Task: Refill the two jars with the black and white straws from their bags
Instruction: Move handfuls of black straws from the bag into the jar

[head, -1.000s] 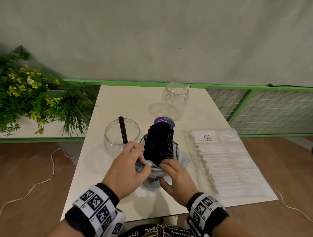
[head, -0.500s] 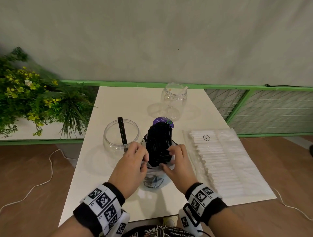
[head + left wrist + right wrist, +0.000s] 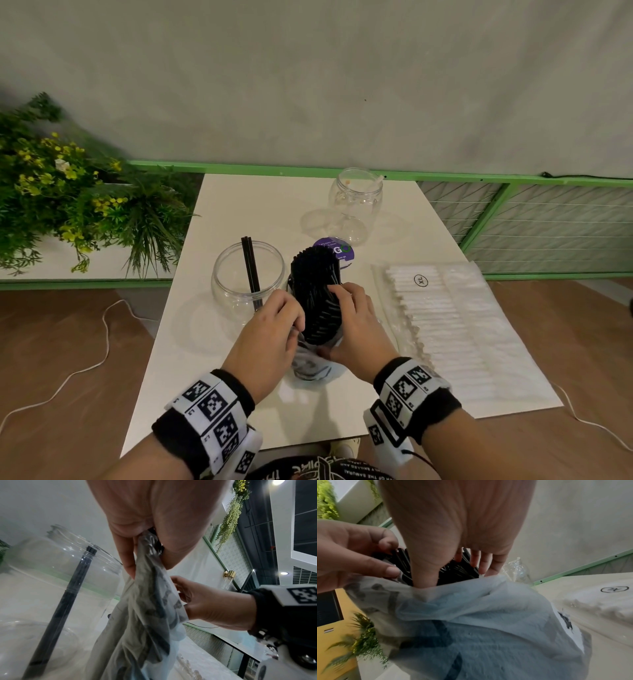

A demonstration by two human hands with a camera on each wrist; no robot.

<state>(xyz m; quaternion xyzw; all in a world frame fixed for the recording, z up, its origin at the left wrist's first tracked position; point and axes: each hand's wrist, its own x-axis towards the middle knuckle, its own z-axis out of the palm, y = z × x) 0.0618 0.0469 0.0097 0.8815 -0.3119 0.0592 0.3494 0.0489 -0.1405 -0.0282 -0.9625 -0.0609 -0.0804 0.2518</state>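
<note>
Nearest me, my left hand pinches the crumpled neck of the thin translucent plastic bag, gathering the film between thumb and fingers. My right hand is clenched around the thick bundle of black plastic straws that stands up out of that bag, thumb low at the bag's mouth and fingers across the bundle's side.

Just left of the bundle sits the wide round clear jar, holding only a couple of black straws leaning on its rim. Just right of the bundle lies the flat clear bag of white paper-wrapped straws, untouched on the white table. Beyond the bundle, past a purple round lid, stands the narrower clear jar, nearly empty as far as I can tell.

I judge the bundle light but loose: smooth stiff straws that can slip past each other and fan out. I would squeeze it around its middle, firmly, while the left hand peels the soft, slippery film downward.
</note>
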